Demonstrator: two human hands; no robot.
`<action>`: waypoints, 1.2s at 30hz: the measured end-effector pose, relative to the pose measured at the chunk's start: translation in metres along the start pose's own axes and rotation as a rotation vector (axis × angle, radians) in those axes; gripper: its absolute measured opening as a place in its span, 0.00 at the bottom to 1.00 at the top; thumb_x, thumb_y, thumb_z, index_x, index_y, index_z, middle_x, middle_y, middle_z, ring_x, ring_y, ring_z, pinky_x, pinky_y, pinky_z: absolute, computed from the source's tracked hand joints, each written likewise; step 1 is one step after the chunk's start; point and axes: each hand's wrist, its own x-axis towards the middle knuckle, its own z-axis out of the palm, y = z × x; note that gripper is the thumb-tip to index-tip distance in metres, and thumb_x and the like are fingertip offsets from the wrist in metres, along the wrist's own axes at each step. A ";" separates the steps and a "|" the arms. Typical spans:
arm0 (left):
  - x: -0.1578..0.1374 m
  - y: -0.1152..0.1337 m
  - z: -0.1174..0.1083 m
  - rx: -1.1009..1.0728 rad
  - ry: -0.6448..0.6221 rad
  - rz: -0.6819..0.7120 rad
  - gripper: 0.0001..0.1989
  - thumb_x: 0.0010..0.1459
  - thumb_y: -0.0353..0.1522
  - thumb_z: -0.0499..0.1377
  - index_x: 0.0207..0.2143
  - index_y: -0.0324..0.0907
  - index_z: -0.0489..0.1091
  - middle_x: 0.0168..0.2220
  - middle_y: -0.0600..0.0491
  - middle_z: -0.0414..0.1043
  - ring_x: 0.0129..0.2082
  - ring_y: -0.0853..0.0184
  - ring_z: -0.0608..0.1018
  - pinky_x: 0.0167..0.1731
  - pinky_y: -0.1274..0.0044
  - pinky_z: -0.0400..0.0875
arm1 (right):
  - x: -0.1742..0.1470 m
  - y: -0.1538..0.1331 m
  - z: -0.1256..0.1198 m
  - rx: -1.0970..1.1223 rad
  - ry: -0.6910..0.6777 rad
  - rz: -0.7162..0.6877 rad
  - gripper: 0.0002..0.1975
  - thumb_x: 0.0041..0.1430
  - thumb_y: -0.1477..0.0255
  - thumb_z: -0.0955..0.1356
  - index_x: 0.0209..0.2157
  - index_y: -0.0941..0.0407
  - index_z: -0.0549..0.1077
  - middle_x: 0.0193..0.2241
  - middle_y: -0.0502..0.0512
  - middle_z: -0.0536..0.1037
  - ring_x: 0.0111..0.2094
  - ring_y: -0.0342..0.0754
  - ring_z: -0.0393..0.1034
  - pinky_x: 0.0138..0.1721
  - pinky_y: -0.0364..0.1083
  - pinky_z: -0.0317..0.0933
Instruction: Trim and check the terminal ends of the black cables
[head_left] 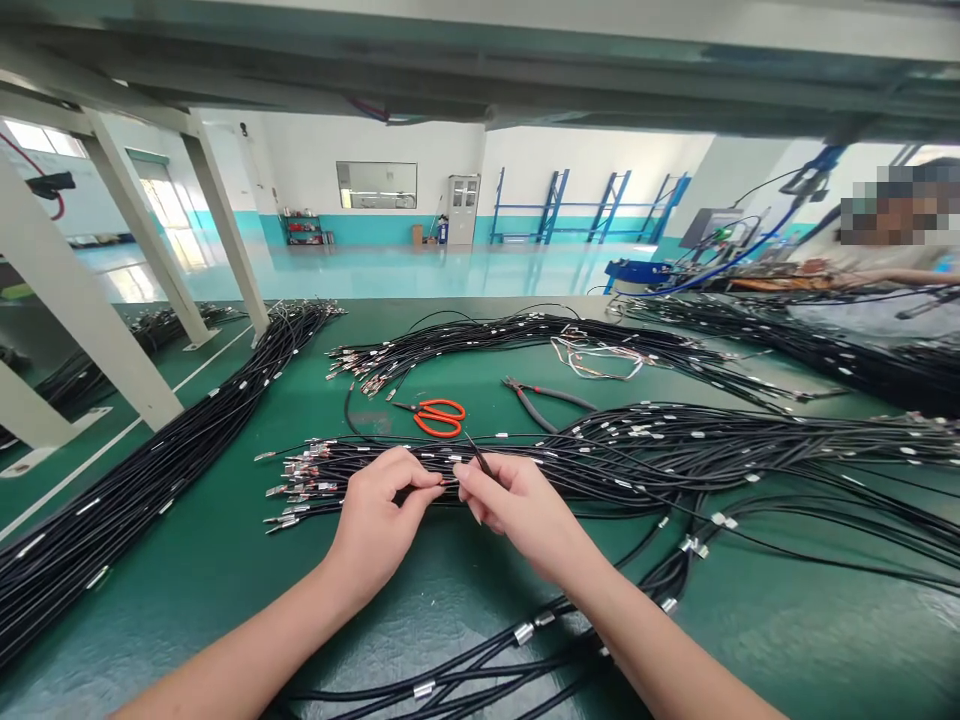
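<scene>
My left hand [386,510] pinches the end of a thin black cable [444,482] between thumb and forefinger. Close beside it, my right hand [521,500] is closed around a slim dark pointed tool [480,457] that looks like tweezers, its tip pointing up and away. The right fingertips almost meet the left ones at the cable end. Both hands are above the front of a bundle of black cables [622,450] with white tags. Metal terminals [304,470] stick out at that bundle's left end. My fingers hide part of the held cable.
Orange-handled scissors [440,417] and grey-and-red pliers [534,400] lie behind the bundle on the green table [420,620]. More cables [510,330] run behind, at left and in front. White posts [225,230] stand left; a shelf hangs overhead. Another person sits far right.
</scene>
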 end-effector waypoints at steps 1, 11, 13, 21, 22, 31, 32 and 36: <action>-0.001 0.000 0.001 0.008 -0.004 0.009 0.06 0.51 0.26 0.56 0.23 0.41 0.69 0.24 0.55 0.67 0.26 0.70 0.70 0.28 0.79 0.64 | 0.000 0.000 0.000 0.016 -0.005 0.007 0.14 0.54 0.65 0.62 0.20 0.58 0.63 0.14 0.44 0.61 0.15 0.36 0.48 0.17 0.39 0.44; -0.003 -0.002 0.004 0.006 0.100 -0.015 0.08 0.51 0.24 0.55 0.21 0.41 0.65 0.23 0.56 0.65 0.26 0.71 0.68 0.28 0.79 0.62 | -0.002 -0.003 0.001 -0.088 -0.035 -0.076 0.09 0.54 0.69 0.62 0.23 0.57 0.64 0.17 0.45 0.62 0.17 0.37 0.49 0.19 0.39 0.46; -0.002 -0.002 0.003 -0.003 0.103 -0.023 0.08 0.51 0.24 0.55 0.21 0.41 0.65 0.23 0.56 0.65 0.26 0.71 0.68 0.28 0.79 0.62 | -0.002 -0.003 0.001 -0.093 -0.039 -0.086 0.09 0.55 0.69 0.62 0.23 0.57 0.64 0.18 0.45 0.62 0.18 0.37 0.49 0.19 0.39 0.46; -0.002 -0.003 0.004 -0.021 0.092 -0.076 0.07 0.49 0.25 0.57 0.20 0.41 0.67 0.22 0.57 0.65 0.26 0.70 0.68 0.28 0.79 0.62 | -0.001 -0.003 0.000 -0.057 -0.055 -0.085 0.11 0.54 0.68 0.62 0.21 0.57 0.63 0.17 0.45 0.63 0.18 0.38 0.50 0.20 0.39 0.47; -0.002 -0.002 0.004 -0.025 0.094 -0.082 0.07 0.49 0.25 0.57 0.20 0.41 0.67 0.22 0.57 0.65 0.26 0.71 0.68 0.28 0.79 0.62 | 0.000 -0.002 0.000 -0.043 -0.059 -0.079 0.11 0.54 0.68 0.63 0.21 0.57 0.63 0.17 0.45 0.62 0.18 0.38 0.49 0.20 0.39 0.46; -0.001 -0.001 0.005 -0.065 0.071 -0.150 0.06 0.48 0.26 0.58 0.19 0.40 0.67 0.22 0.57 0.64 0.24 0.71 0.68 0.25 0.80 0.62 | 0.000 0.000 0.000 0.102 -0.075 -0.035 0.10 0.53 0.68 0.64 0.22 0.59 0.64 0.17 0.46 0.63 0.18 0.36 0.48 0.18 0.38 0.43; -0.001 -0.001 0.005 -0.070 0.067 -0.158 0.06 0.48 0.26 0.58 0.19 0.40 0.67 0.22 0.57 0.64 0.24 0.71 0.68 0.25 0.80 0.62 | 0.000 0.001 0.000 0.120 -0.078 -0.026 0.10 0.53 0.68 0.64 0.22 0.59 0.64 0.17 0.45 0.62 0.18 0.36 0.47 0.18 0.38 0.42; -0.002 0.001 0.004 -0.101 0.058 -0.166 0.04 0.49 0.26 0.57 0.27 0.42 0.71 0.25 0.57 0.66 0.26 0.71 0.69 0.27 0.80 0.64 | 0.000 0.001 0.001 0.191 -0.076 0.015 0.10 0.53 0.68 0.64 0.23 0.59 0.64 0.16 0.44 0.61 0.17 0.35 0.45 0.17 0.38 0.39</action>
